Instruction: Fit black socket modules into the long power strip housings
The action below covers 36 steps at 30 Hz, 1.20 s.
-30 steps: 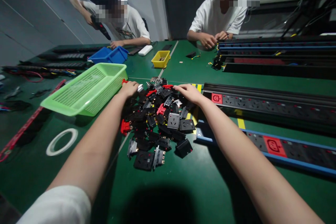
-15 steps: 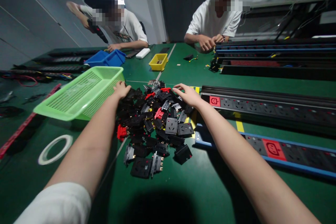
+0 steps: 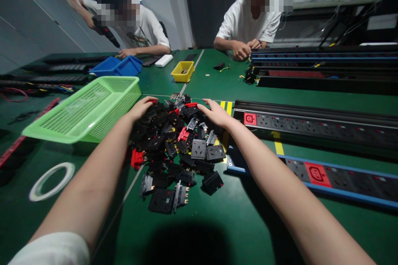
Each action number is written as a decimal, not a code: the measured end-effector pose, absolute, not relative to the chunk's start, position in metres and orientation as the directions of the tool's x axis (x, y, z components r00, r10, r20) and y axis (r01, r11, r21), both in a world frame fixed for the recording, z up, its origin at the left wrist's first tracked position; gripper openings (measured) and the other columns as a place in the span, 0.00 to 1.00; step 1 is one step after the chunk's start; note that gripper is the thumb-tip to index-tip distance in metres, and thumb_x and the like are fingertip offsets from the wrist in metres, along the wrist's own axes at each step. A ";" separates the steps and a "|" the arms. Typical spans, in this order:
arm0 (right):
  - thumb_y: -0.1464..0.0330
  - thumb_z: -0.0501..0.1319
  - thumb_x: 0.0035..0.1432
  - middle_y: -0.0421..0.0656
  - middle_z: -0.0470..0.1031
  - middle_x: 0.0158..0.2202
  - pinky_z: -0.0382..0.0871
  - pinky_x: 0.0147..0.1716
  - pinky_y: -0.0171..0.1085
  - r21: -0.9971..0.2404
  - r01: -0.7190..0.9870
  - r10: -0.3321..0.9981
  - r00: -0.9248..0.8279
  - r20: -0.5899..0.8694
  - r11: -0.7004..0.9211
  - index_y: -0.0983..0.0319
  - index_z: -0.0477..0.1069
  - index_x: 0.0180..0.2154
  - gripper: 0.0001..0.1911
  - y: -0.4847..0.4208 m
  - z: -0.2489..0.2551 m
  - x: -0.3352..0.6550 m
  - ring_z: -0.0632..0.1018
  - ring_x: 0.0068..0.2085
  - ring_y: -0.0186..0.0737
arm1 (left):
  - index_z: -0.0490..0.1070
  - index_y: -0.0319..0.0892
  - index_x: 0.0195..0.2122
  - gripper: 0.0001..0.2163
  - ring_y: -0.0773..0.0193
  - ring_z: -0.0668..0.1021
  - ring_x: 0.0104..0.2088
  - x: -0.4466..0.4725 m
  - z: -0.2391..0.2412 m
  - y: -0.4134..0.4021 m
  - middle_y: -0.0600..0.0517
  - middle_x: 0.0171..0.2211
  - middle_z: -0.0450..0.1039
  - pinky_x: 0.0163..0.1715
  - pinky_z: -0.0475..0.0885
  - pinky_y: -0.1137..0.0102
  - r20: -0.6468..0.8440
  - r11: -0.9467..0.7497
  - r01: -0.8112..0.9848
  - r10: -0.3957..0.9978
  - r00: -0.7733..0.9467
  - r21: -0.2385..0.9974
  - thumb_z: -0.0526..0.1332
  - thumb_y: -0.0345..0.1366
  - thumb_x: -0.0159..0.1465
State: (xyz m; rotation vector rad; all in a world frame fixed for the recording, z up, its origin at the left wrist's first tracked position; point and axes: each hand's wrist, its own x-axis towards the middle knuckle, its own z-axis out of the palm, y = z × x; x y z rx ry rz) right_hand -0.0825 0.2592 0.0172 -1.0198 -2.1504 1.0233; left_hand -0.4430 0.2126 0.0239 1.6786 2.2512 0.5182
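A heap of black, grey and red socket modules [image 3: 199, 149] lies on the green table between my arms. My left hand [image 3: 141, 108] rests at the heap's far left edge, its fingers stretched over the modules and a bit of red at the fingertips. On the far right edge is my right hand [image 3: 214, 113], fingers apart and slightly bent, beside a red module [image 3: 192, 104]. Neither hand visibly grips anything. Close to my left hand stands a light green plastic basket [image 3: 102, 128], with nothing seen inside it.
Power strips with red sockets, one black-framed [image 3: 289, 123] and one blue-edged [image 3: 342, 178], lie to the right. A roll of tape [image 3: 35, 186] is at left. Yellow [image 3: 183, 76] and blue bins [image 3: 105, 67] stand farther back. Two people sit opposite, one holding a power drill [image 3: 108, 35].
My left hand has shifted from the basket's edge onto the heap, its fingers now reaching right. The right hand stays by the heap. The whole view has slid slightly.
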 end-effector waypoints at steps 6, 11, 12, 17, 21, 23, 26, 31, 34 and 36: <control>0.46 0.49 0.67 0.55 0.71 0.60 0.65 0.58 0.43 -0.847 0.418 0.860 -0.503 0.087 0.330 0.66 0.63 0.61 0.35 0.263 0.018 -0.084 0.74 0.58 0.45 | 0.71 0.45 0.52 0.22 0.53 0.77 0.50 -0.414 0.045 0.212 0.49 0.50 0.77 0.49 0.73 0.63 -0.133 0.120 0.897 0.989 -0.069 0.427 0.53 0.41 0.56; 0.47 0.50 0.66 0.56 0.70 0.59 0.62 0.60 0.47 -0.823 0.470 0.896 -0.432 0.100 0.319 0.65 0.66 0.58 0.33 0.258 0.024 -0.082 0.71 0.60 0.49 | 0.68 0.43 0.55 0.22 0.44 0.72 0.57 -0.351 0.074 0.230 0.42 0.55 0.72 0.58 0.64 0.51 0.128 0.101 0.991 0.985 -0.112 0.093 0.51 0.43 0.63; 0.47 0.53 0.66 0.56 0.69 0.60 0.60 0.61 0.48 -0.808 0.483 0.899 -0.419 0.125 0.337 0.65 0.66 0.58 0.32 0.257 0.027 -0.081 0.70 0.61 0.51 | 0.65 0.42 0.60 0.24 0.45 0.72 0.58 -0.332 0.077 0.233 0.41 0.58 0.70 0.58 0.64 0.52 0.168 0.065 0.991 0.982 -0.084 0.117 0.49 0.44 0.65; 0.53 0.50 0.70 0.50 0.75 0.51 0.64 0.57 0.46 -0.704 0.562 0.895 -0.356 0.269 0.434 0.62 0.72 0.49 0.23 0.247 0.059 -0.063 0.74 0.54 0.48 | 0.56 0.43 0.68 0.36 0.31 0.64 0.63 -0.251 0.067 0.248 0.35 0.66 0.58 0.60 0.57 0.41 -0.088 0.111 0.989 0.991 -0.102 0.096 0.47 0.60 0.65; 0.55 0.51 0.70 0.46 0.77 0.47 0.66 0.53 0.43 -0.613 0.564 0.829 -0.442 0.341 0.553 0.61 0.73 0.45 0.20 0.208 0.082 -0.014 0.75 0.50 0.47 | 0.63 0.37 0.63 0.32 0.27 0.57 0.66 -0.222 0.059 0.245 0.34 0.67 0.57 0.62 0.45 0.37 -0.158 0.078 0.997 0.985 -0.076 0.007 0.48 0.56 0.67; 0.53 0.50 0.69 0.46 0.77 0.46 0.66 0.51 0.44 -0.553 0.606 0.815 -0.492 0.305 0.572 0.59 0.73 0.45 0.20 0.176 0.087 0.023 0.75 0.49 0.48 | 0.62 0.36 0.64 0.30 0.29 0.56 0.67 -0.211 0.067 0.234 0.35 0.64 0.61 0.62 0.43 0.37 -0.060 0.051 0.999 0.997 -0.052 -0.004 0.51 0.51 0.67; 0.53 0.49 0.69 0.47 0.75 0.50 0.65 0.53 0.45 -0.428 0.667 0.789 -0.562 0.250 0.610 0.57 0.72 0.49 0.20 0.131 0.087 0.083 0.74 0.52 0.51 | 0.59 0.37 0.64 0.28 0.33 0.58 0.66 -0.181 0.090 0.200 0.39 0.63 0.61 0.63 0.43 0.40 0.159 -0.052 0.995 0.987 0.038 0.087 0.50 0.50 0.69; 0.50 0.52 0.65 0.51 0.72 0.57 0.62 0.53 0.52 -0.181 0.764 0.782 -0.579 0.231 0.619 0.56 0.70 0.54 0.24 0.096 0.066 0.152 0.71 0.56 0.56 | 0.60 0.45 0.61 0.22 0.42 0.64 0.64 -0.090 0.112 0.116 0.45 0.58 0.66 0.61 0.51 0.43 0.327 -0.217 0.889 0.942 0.081 0.403 0.44 0.49 0.72; 0.49 0.52 0.65 0.51 0.69 0.60 0.59 0.55 0.52 -0.090 0.747 0.741 -0.623 0.252 0.659 0.57 0.68 0.58 0.28 0.091 0.047 0.163 0.69 0.58 0.55 | 0.63 0.47 0.54 0.14 0.54 0.73 0.55 -0.045 0.092 0.073 0.46 0.52 0.71 0.56 0.64 0.54 0.503 -0.350 0.706 0.864 -0.011 0.615 0.46 0.44 0.72; 0.47 0.52 0.64 0.53 0.67 0.62 0.57 0.56 0.53 -0.012 0.717 0.698 -0.674 0.242 0.697 0.59 0.64 0.63 0.33 0.090 0.036 0.163 0.69 0.59 0.57 | 0.63 0.47 0.51 0.10 0.59 0.75 0.50 -0.030 0.070 0.053 0.46 0.48 0.72 0.51 0.70 0.59 0.582 -0.416 0.586 0.805 -0.118 0.695 0.49 0.41 0.72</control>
